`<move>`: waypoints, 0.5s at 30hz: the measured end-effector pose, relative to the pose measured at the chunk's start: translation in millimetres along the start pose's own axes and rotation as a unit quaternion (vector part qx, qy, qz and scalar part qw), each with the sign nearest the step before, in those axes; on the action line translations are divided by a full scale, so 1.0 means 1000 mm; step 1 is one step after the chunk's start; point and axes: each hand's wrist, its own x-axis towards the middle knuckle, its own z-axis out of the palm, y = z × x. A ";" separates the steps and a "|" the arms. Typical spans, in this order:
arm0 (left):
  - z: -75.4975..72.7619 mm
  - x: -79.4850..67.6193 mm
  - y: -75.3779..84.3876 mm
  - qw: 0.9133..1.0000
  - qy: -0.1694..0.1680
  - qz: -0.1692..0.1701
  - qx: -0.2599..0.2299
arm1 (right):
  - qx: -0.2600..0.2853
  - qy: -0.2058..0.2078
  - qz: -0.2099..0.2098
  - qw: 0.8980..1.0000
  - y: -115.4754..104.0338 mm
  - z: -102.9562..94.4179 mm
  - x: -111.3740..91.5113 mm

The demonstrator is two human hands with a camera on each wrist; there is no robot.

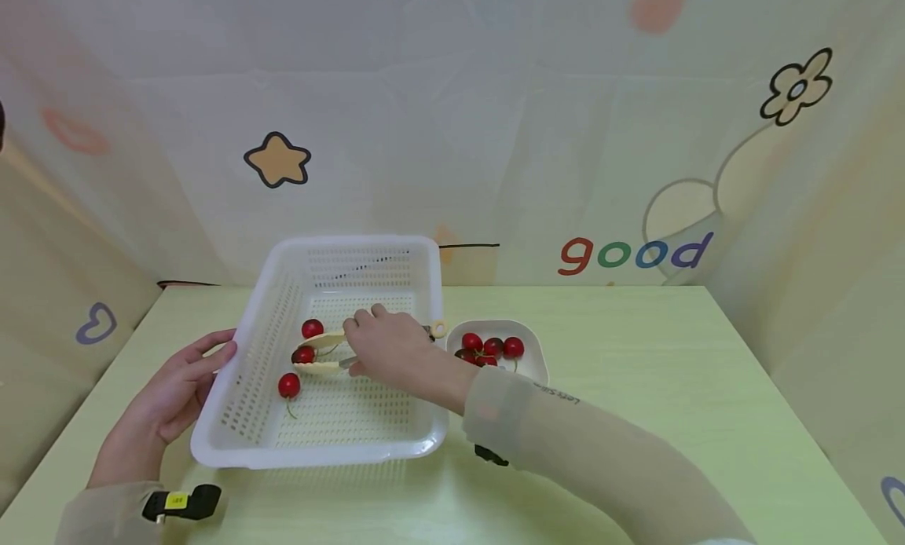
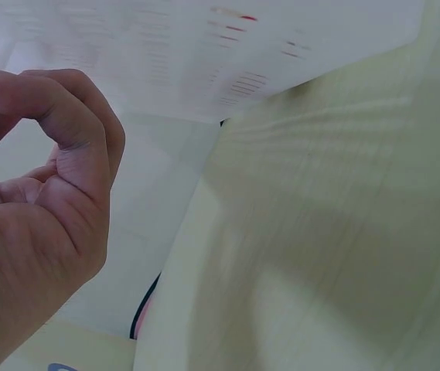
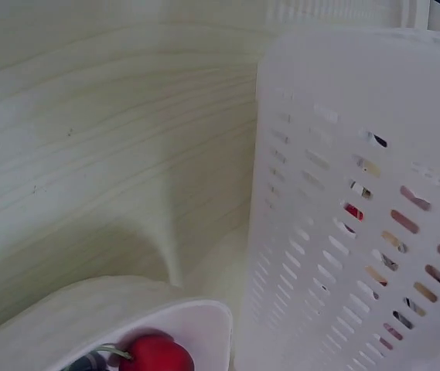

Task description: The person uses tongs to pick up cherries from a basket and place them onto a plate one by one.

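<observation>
In the head view, my right hand point(image 1: 392, 345) reaches over the white plastic basket point(image 1: 318, 455) and grips a pair of tongs point(image 1: 324, 340) with cream tips. A dark red cherry point(image 1: 302, 356) lies between the tips, low in the basket. Two more cherries are beside it: one behind point(image 1: 313, 328), one in front point(image 1: 288, 385) with its stem toward me. My left hand point(image 1: 180, 384) holds the basket's left rim with thumb and fingers. The left wrist view shows that hand's curled fingers point(image 2: 88, 147) beside the slotted basket wall point(image 2: 165, 69).
Right beside the basket stands a small white dish point(image 1: 535, 356) with several cherries, partly hidden by my right forearm. In the right wrist view, the dish point(image 3: 111, 297) sits close to the basket's wall point(image 3: 305, 154). A printed curtain point(image 1: 495, 137) hangs behind the pale table point(image 1: 636, 372).
</observation>
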 end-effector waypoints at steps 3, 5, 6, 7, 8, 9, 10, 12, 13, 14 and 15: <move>0.000 0.000 -0.001 1.000 -0.001 0.001 0.000 | -0.003 0.011 -0.002 1.000 0.001 -0.001 -0.003; -0.001 0.000 -0.001 1.000 -0.001 0.002 -0.001 | -0.002 0.015 -0.005 1.000 0.002 -0.003 -0.005; -0.001 0.000 -0.001 1.000 -0.001 0.003 -0.001 | -0.001 0.018 -0.006 1.000 0.003 -0.004 -0.006; -0.001 0.000 -0.001 1.000 -0.001 0.003 -0.001 | 0.002 0.019 -0.005 1.000 0.003 -0.006 -0.008; -0.001 0.000 -0.001 1.000 0.000 0.003 -0.001 | 0.007 0.021 -0.005 1.000 0.003 -0.007 -0.009; -0.001 -0.001 -0.001 1.000 0.001 0.003 -0.001 | 0.010 0.023 -0.006 1.000 0.004 -0.007 -0.011; -0.001 -0.001 -0.001 1.000 0.003 0.003 -0.001 | 0.014 0.025 -0.006 1.000 0.004 -0.008 -0.012; -0.001 -0.001 -0.001 1.000 0.004 0.002 0.001 | 0.019 0.030 -0.003 0.999 0.005 -0.010 -0.016; 0.000 0.000 -0.001 1.000 0.004 0.001 0.002 | 0.021 0.031 -0.003 0.999 0.006 -0.011 -0.018; 0.000 0.000 -0.001 1.000 0.004 0.001 0.001 | 0.021 0.032 -0.003 0.999 0.006 -0.012 -0.020; 0.001 0.000 -0.001 1.000 0.004 0.000 0.001 | 0.022 0.033 -0.002 0.999 0.007 -0.013 -0.022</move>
